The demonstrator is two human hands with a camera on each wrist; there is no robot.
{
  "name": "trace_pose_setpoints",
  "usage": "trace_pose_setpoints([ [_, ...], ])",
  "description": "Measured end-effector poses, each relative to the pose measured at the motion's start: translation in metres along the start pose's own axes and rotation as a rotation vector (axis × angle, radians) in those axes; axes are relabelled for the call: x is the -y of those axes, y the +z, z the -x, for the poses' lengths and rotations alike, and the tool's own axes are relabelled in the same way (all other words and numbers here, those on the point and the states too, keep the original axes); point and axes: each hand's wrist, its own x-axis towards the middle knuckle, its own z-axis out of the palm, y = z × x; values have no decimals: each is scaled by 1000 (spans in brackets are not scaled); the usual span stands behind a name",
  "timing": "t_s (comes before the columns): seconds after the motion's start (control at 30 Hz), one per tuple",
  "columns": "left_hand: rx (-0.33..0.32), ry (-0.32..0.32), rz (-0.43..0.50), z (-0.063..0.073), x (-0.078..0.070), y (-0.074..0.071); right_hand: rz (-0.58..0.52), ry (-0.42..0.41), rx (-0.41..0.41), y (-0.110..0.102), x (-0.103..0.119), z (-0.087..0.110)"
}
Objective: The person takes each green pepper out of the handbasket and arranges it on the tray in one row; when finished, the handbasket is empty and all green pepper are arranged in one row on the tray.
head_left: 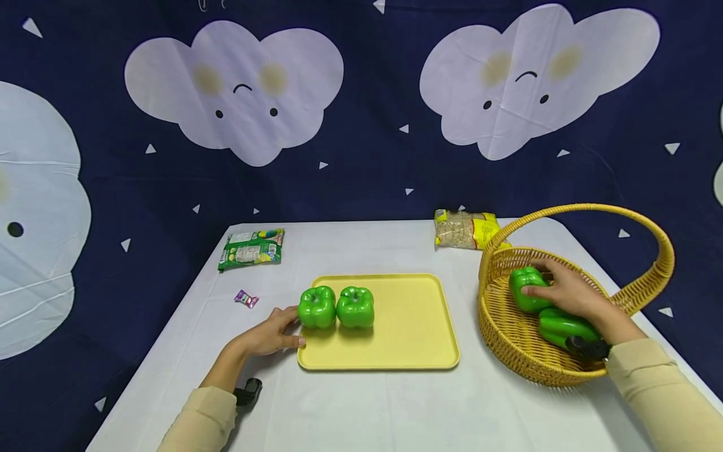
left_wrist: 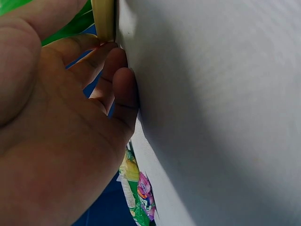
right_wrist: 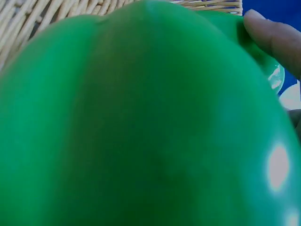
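Note:
At the left rim of the yellow tray (head_left: 395, 326), my left hand (head_left: 273, 334) touches the edge with its fingertips and thumb. Two shiny green bell peppers (head_left: 317, 307) stand side by side on the tray's left part, the nearer one right by those fingers. In the left wrist view the left hand (left_wrist: 70, 113) has its fingers loosely extended towards the tray rim (left_wrist: 104, 21). My right hand (head_left: 567, 292) reaches into the wicker basket (head_left: 508, 342) and grips a green bell pepper (head_left: 526, 290). Another bell pepper (head_left: 565, 326) lies below that hand and fills most of the right wrist view.
The basket's tall handle (head_left: 587, 208) arches over the right forearm. Behind lie a yellow clear-fronted food bag (head_left: 465, 230) and a green snack packet (head_left: 251, 249). A small purple wrapped candy (head_left: 246, 299) sits left of the tray. A dark cloud-printed cloth (head_left: 373, 169) hangs behind the table.

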Motion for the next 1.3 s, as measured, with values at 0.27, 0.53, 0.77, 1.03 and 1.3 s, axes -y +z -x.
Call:
trace_pose_setpoints([
  [0.27, 2, 4, 0, 1, 0, 0, 40, -34, 17, 2, 5, 2],
  [0.53, 0, -1, 2, 0, 0, 1, 48, -110, 69, 6, 2, 1],
  [0.77, 1, -3, 11, 1, 1, 1, 45, -98, 112, 8, 2, 1],
  [1.03, 2, -7, 15, 1, 0, 1, 59, -104, 189, 7, 4, 1],
  [1.3, 2, -4, 8, 1, 0, 1, 11, -153, 180, 9, 4, 3],
])
